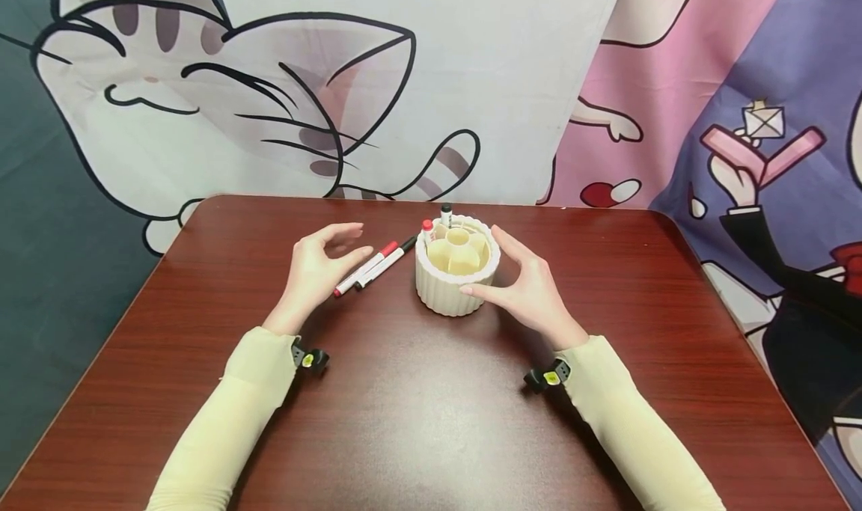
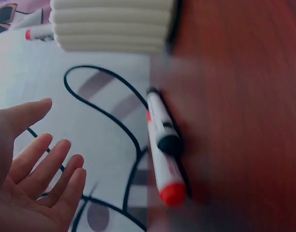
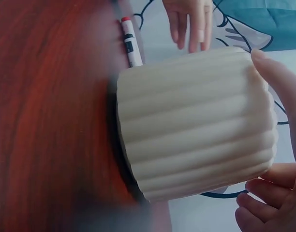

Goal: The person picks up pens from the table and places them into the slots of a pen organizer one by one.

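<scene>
A cream ribbed pen holder (image 1: 447, 295) with several inner compartments stands upright toward the back of the table. My right hand (image 1: 528, 290) grips its right side, thumb at the front of the rim and fingertips at the far right. In the holder stand a red-capped marker (image 1: 427, 229) and a black-capped marker (image 1: 446, 213). Left of it, a red marker (image 1: 366, 269) and a black marker (image 1: 386, 263) lie side by side, slanted. Beside them hovers my left hand (image 1: 316, 265), fingers relaxed and apart from the thumb, nothing between them. The left wrist view shows both lying markers (image 2: 163, 166) apart from that hand.
The brown wooden table (image 1: 431, 421) has rounded far corners. Directly behind its back edge hangs a cloth printed with a cartoon cat (image 1: 269, 84), with pink and purple cloth (image 1: 707, 62) at the right. A small black camera is strapped on each wrist.
</scene>
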`<state>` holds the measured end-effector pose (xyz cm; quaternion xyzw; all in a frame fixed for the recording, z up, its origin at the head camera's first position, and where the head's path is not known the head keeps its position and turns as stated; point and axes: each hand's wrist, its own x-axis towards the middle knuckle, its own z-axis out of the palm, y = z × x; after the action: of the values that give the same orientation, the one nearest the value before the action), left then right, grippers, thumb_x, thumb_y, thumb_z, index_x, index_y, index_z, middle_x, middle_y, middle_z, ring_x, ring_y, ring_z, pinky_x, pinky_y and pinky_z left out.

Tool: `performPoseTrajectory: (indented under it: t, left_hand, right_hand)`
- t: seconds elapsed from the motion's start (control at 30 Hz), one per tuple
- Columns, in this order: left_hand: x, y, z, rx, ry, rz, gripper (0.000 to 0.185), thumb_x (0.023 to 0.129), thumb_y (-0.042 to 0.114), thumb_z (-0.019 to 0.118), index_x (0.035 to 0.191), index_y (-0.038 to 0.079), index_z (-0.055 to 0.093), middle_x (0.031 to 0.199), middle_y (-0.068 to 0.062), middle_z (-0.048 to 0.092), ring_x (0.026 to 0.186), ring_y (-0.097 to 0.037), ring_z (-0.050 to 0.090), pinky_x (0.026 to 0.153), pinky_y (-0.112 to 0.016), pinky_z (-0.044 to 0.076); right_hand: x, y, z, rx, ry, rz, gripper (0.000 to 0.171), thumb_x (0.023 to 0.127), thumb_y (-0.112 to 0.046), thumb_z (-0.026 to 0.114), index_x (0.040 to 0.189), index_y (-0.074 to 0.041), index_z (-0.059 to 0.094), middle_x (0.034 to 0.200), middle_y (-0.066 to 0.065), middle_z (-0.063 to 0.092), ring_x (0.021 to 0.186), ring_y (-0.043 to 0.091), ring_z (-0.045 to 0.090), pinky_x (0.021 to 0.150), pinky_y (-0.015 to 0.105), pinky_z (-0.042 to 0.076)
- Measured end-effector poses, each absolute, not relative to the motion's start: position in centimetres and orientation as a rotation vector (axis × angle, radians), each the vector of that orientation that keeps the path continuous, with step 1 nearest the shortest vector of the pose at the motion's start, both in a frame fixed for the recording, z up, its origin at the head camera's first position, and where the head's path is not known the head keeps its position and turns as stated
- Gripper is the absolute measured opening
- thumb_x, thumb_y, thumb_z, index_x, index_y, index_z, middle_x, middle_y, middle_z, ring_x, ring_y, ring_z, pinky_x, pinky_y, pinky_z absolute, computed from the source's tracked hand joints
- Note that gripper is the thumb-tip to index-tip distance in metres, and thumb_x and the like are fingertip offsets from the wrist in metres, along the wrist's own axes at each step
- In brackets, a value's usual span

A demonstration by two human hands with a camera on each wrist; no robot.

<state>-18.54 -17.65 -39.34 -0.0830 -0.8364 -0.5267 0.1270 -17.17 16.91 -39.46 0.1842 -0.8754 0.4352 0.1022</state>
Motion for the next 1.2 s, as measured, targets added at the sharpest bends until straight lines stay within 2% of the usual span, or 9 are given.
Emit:
performPoseTrajectory:
  t: [0.17, 0.3, 0.53, 0.7, 0.9, 1.07, 1.2]
  left_hand:
    - [-18.1, -19.4, -40.1, -0.218, -2.582, -1.439, 0.048, 0.086, 0.025, 0.085, 0.129, 0.011, 0.070, 0.121, -0.010, 0.071, 0.109, -0.030, 0.068, 0.094, -0.041, 0.056]
    - [-17.9, -20.2, -40.7, -0.236, -2.694, -1.398, 0.050, 0.086, 0.018, 0.085, 0.130, 0.005, 0.068, 0.123, -0.013, 0.070, 0.107, -0.031, 0.069, 0.093, -0.044, 0.056]
    - [-17.7, -20.9, -41.2, -0.245, -2.831, -1.347, 0.048, 0.084, 0.018, 0.086, 0.127, 0.004, 0.069, 0.119, -0.014, 0.071, 0.101, -0.027, 0.070, 0.088, -0.044, 0.058]
    - [-17.7, -21.1, -41.4, -0.235, -2.891, -1.316, 0.048, 0.084, 0.020, 0.086, 0.127, 0.004, 0.070, 0.118, -0.014, 0.071, 0.101, -0.027, 0.070, 0.087, -0.044, 0.058]
    - [-17.8, -21.0, -41.6, -0.247, -2.914, -1.332, 0.046, 0.084, 0.016, 0.086, 0.126, 0.004, 0.071, 0.112, -0.012, 0.073, 0.095, -0.024, 0.071, 0.083, -0.040, 0.057]
    - [-17.9, -21.0, -41.7, -0.254, -2.922, -1.319, 0.045, 0.083, 0.014, 0.086, 0.125, 0.003, 0.071, 0.107, -0.011, 0.074, 0.092, -0.023, 0.072, 0.081, -0.038, 0.057]
    - [-18.1, -21.1, -41.8, -0.249, -2.942, -1.286, 0.044, 0.083, 0.013, 0.086, 0.124, 0.004, 0.072, 0.105, -0.010, 0.074, 0.089, -0.022, 0.070, 0.079, -0.036, 0.055]
  right_hand:
    - [-15.8, 17.2, -39.3, 0.560, -2.607, 1.224, 0.105, 0.070, -0.052, 0.092, 0.156, -0.016, 0.042, 0.157, -0.002, 0.042, 0.143, 0.014, 0.039, 0.116, 0.045, 0.034]
    - [-14.6, 17.4, -39.0, 0.572, -2.632, 1.186, 0.107, 0.071, -0.056, 0.090, 0.157, -0.018, 0.041, 0.159, 0.001, 0.039, 0.144, 0.016, 0.037, 0.116, 0.048, 0.034]
    - [-12.9, 17.8, -38.7, 0.590, -2.645, 1.117, 0.104, 0.070, -0.058, 0.090, 0.156, -0.025, 0.043, 0.160, -0.006, 0.035, 0.144, 0.019, 0.038, 0.111, 0.057, 0.038]
    - [-12.4, 18.1, -38.6, 0.603, -2.632, 1.096, 0.097, 0.070, -0.059, 0.088, 0.153, -0.029, 0.049, 0.159, -0.010, 0.036, 0.143, 0.017, 0.039, 0.110, 0.056, 0.039]
    - [-12.4, 18.5, -38.7, 0.594, -2.612, 1.121, 0.092, 0.072, -0.055, 0.090, 0.151, -0.029, 0.051, 0.158, -0.010, 0.038, 0.142, 0.017, 0.040, 0.110, 0.056, 0.039]
    - [-13.3, 18.3, -38.6, 0.552, -2.607, 1.169, 0.102, 0.071, -0.052, 0.092, 0.156, -0.023, 0.044, 0.159, -0.008, 0.038, 0.145, 0.017, 0.036, 0.114, 0.054, 0.036]
    - [-14.6, 17.7, -38.3, 0.494, -2.624, 1.232, 0.107, 0.070, -0.053, 0.092, 0.158, -0.023, 0.038, 0.159, -0.009, 0.038, 0.146, 0.014, 0.033, 0.117, 0.049, 0.032]
